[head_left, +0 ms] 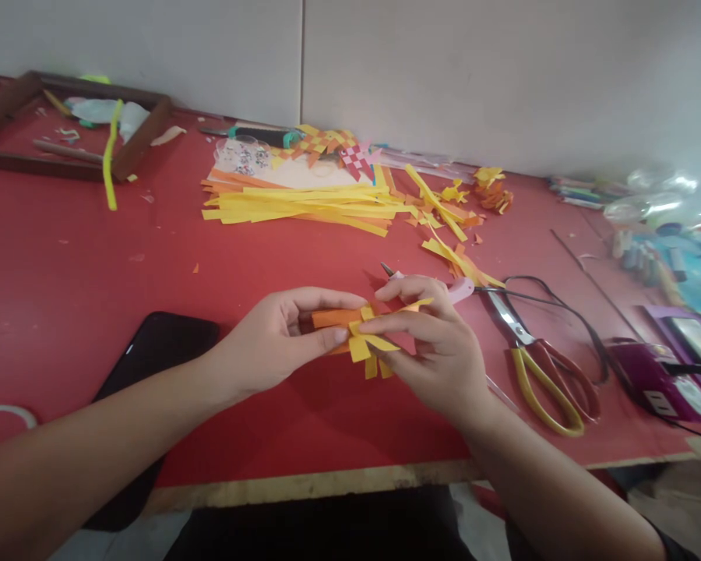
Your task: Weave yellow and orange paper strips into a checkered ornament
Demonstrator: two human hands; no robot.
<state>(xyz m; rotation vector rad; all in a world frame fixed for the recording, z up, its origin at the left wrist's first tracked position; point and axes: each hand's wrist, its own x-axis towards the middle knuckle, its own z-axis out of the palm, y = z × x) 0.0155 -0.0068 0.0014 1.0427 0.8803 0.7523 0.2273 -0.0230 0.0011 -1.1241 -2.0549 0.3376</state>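
Between my two hands, above the red table (304, 421), is a small weave of yellow and orange paper strips (361, 347). Its loose ends stick out to the left, to the right and downward. My left hand (274, 335) is closed, pinching the orange end between thumb and fingers. From the other side my right hand (444, 351) grips the yellow strips with bent fingers. Part of the weave is hidden behind the fingers. Just beyond my right hand lies a pink-handled tool (460, 291) with a dark pointed tip, partly covered by the hand.
Scissors (546, 382) with yellow and red handles lie at right, near a purple device (648, 374). A black phone (157, 351) is under my left forearm. Paper strips (304, 204), woven paper fish (359, 161) and a wooden frame (146, 140) sit toward the wall.
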